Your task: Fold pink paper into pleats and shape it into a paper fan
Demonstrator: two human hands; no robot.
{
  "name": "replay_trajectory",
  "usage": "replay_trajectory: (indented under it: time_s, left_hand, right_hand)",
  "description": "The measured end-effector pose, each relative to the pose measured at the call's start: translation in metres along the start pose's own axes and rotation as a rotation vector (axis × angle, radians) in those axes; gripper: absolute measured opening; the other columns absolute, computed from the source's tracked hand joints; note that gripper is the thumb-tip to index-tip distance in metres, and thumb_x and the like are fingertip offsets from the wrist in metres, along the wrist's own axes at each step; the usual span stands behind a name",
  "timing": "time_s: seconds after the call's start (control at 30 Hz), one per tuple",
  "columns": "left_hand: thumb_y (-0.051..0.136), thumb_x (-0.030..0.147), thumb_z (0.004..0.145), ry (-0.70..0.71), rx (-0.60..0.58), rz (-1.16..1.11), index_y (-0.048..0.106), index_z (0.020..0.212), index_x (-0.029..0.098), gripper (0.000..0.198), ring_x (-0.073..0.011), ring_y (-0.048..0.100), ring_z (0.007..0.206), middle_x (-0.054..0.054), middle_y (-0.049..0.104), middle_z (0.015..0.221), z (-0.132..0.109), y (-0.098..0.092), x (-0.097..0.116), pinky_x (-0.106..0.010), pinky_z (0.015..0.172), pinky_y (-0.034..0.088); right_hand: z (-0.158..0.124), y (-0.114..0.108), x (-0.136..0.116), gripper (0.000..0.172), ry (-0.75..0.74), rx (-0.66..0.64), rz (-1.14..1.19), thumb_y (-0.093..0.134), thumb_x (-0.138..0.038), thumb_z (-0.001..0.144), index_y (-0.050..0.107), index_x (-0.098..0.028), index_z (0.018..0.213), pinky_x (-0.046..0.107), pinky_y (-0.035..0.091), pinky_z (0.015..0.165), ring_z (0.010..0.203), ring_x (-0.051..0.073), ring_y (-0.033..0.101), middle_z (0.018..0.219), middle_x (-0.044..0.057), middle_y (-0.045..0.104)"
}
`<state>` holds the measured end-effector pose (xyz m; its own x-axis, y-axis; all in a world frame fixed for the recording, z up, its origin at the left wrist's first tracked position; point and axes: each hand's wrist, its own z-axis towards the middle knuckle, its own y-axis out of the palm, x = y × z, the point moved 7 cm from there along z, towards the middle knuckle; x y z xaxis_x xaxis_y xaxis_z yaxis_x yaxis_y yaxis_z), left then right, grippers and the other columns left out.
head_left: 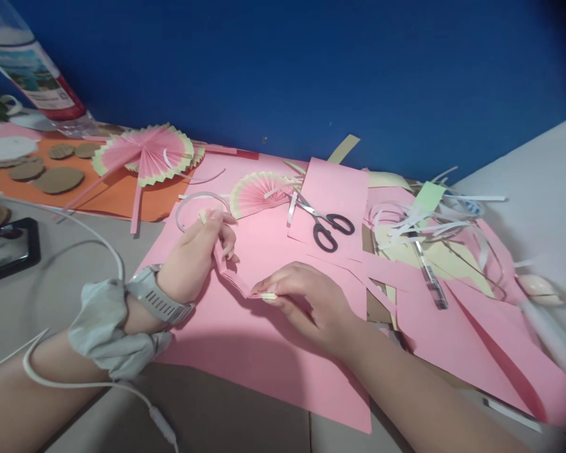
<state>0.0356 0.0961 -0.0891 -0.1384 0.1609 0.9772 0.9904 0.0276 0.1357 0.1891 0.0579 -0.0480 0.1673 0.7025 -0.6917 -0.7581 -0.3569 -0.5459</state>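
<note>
- The pleated pink strip (233, 277) is lying near the middle of the bench, on the big pink sheet (245, 352); it looks thin, light, springy and easily creased, best pinched at its folded ends.
- The left hand (195, 251) is pinching the strip's upper end with clenched fingers.
- The right hand (311, 302) is pressing the lower end flat with its fingertips.
- Scissors (323, 223) are lying toward the bench's far edge.
</note>
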Motion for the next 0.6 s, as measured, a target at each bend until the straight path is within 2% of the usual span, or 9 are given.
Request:
replay_trajectory:
  time_s: [0.1, 0.2, 0.33, 0.47, 0.6]
  left_hand:
    - [0.044, 0.031, 0.092, 0.027, 0.075, -0.005, 0.049, 0.097, 0.019, 0.015, -0.0093, 0.048, 0.051, 0.006, 0.042, 0.057, -0.001, -0.003, 0.003, -0.023, 0.057, 0.048]
    - [0.040, 0.030, 0.093, -0.005, -0.009, -0.055, 0.049, 0.095, 0.018, 0.015, -0.0080, 0.039, 0.046, 0.007, 0.036, 0.054, -0.002, 0.005, 0.002, -0.025, 0.055, 0.050]
    - [0.031, 0.040, 0.095, -0.062, -0.130, -0.124, 0.051, 0.089, 0.018, 0.030, -0.0079, 0.033, 0.044, 0.007, 0.030, 0.054, -0.005, 0.014, -0.003, -0.025, 0.051, 0.047]
    - [0.033, 0.042, 0.094, -0.131, -0.220, -0.230, 0.052, 0.089, 0.018, 0.030, -0.0061, 0.025, 0.043, 0.007, 0.027, 0.056, -0.008, 0.023, -0.007, -0.020, 0.044, 0.035]
    - [0.035, 0.041, 0.094, -0.195, -0.278, -0.298, 0.049, 0.083, 0.019, 0.029, -0.0052, 0.014, 0.043, 0.007, 0.023, 0.056, -0.011, 0.030, -0.007, -0.016, 0.038, 0.027]
  right_hand:
    - [0.000, 0.002, 0.000, 0.010, -0.008, -0.029, -0.002, 0.051, -0.015, 0.089, 0.058, -0.020, 0.094, 0.026, 0.050, 0.077, 0.085, 0.012, 0.065, 0.089, 0.002, 0.071]
    - [0.001, 0.003, -0.001, 0.010, -0.026, -0.040, -0.009, 0.051, -0.016, 0.089, 0.058, -0.020, 0.095, 0.025, 0.049, 0.078, 0.084, 0.011, 0.064, 0.089, 0.002, 0.072]
    - [0.001, 0.003, -0.001, 0.009, -0.017, -0.031, -0.008, 0.050, -0.019, 0.090, 0.058, -0.021, 0.095, 0.024, 0.050, 0.076, 0.084, 0.011, 0.065, 0.089, 0.002, 0.072]
    - [0.001, 0.003, 0.000, 0.009, 0.005, -0.042, -0.012, 0.051, -0.019, 0.090, 0.059, -0.021, 0.093, 0.026, 0.050, 0.077, 0.082, 0.012, 0.065, 0.089, 0.002, 0.072]
    - [-0.001, -0.001, -0.001, 0.012, -0.015, 0.005, 0.001, 0.053, -0.013, 0.087, 0.057, -0.020, 0.095, 0.026, 0.051, 0.077, 0.084, 0.012, 0.066, 0.090, 0.003, 0.072]
